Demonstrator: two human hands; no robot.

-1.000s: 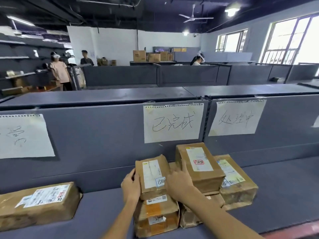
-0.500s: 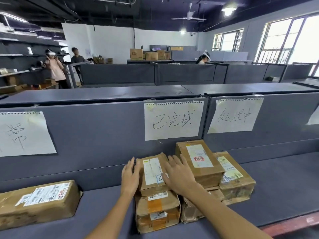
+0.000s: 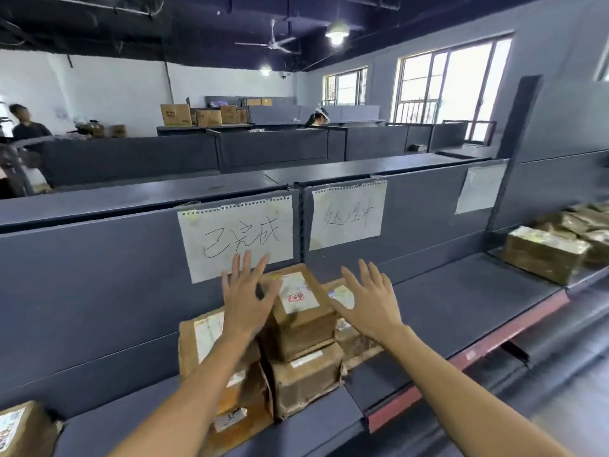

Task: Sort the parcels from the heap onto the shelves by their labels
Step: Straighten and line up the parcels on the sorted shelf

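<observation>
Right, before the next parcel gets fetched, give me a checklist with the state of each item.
1. Left hand free: ok, fingers spread, holding nothing.
2. Right hand free: ok, fingers spread, holding nothing.
3. Stack of parcels sits under the left paper sign: ok.
4. Stack steady: cannot tell; the top parcel lies tilted.
5. More parcels to sort: ok, a heap lies on the shelf at far right.
6. Top parcel's label matches the sign: cannot tell, print too small.

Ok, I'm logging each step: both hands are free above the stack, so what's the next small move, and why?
Probably turn right and reach for the heap. Both the left hand and right hand are open and empty, the stack of parcels sits under its sign, and parcels remain there.
</observation>
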